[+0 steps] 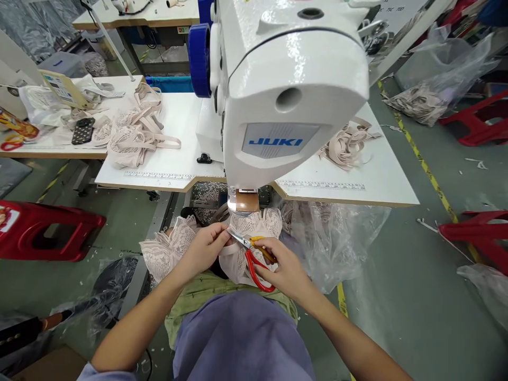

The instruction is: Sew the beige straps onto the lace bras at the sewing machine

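From where I stand, the white desk (387,166) takes up most of the space, and the sewing machine (293,69) rises over it. Below the machine head, in front of the desk's edge, the pale lace garment (264,225) lies across the person's lap, spread to both sides of the left hand (204,251). That hand's grip is pinched on an edge of it (strap or seam, I can't tell). The right hand (288,267) has its grip wrapped round the handles of the scissors (254,259). Their long axis slants away and leftward, so the tips sit right beside the left fingertips, the nearer hand to the cutting end.
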The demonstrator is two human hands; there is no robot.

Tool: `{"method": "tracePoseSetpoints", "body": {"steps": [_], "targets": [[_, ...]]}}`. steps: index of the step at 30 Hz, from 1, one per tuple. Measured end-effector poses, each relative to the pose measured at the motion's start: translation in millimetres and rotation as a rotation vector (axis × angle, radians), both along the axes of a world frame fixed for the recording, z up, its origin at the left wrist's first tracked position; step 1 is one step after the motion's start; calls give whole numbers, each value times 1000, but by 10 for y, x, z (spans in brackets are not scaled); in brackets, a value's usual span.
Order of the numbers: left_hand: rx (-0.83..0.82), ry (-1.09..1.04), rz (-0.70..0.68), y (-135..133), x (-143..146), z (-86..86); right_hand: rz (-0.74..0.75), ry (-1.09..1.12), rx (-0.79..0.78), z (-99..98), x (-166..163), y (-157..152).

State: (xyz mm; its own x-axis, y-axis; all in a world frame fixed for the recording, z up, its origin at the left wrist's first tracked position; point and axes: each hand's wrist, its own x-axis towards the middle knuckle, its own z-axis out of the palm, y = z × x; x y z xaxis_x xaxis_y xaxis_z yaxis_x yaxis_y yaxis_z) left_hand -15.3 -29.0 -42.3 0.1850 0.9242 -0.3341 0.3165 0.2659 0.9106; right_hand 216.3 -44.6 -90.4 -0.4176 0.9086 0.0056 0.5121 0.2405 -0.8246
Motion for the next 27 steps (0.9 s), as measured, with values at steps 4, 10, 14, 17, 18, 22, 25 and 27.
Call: {"method": "tracePoseSetpoints", "body": {"steps": [4, 10, 14, 17, 18, 22, 25, 27], "targets": [[-6, -7, 49, -9, -21, -66, 13, -15, -46, -14, 53, 48], [31, -10, 107, -18, -34, -69, -61, -62, -19, 13, 330, -1], [283, 328, 54, -7, -97, -78, -98, -264, 78, 30, 680, 357], [351, 506, -28, 34, -146, -55, -262, -446, 232, 25, 901, 1007], [331, 503, -65, 59, -163, -29, -313, -495, 280, 28, 961, 1255], [199, 389, -240, 187, -246, 121, -280, -552, 412, 107, 1038, 1892], [281, 482, -302, 232, -276, 153, -282, -362, 447, 179, 813, 1640], [355, 573, -273, 213, -228, 101, -165, -177, 308, 166, 582, 1197]]}}
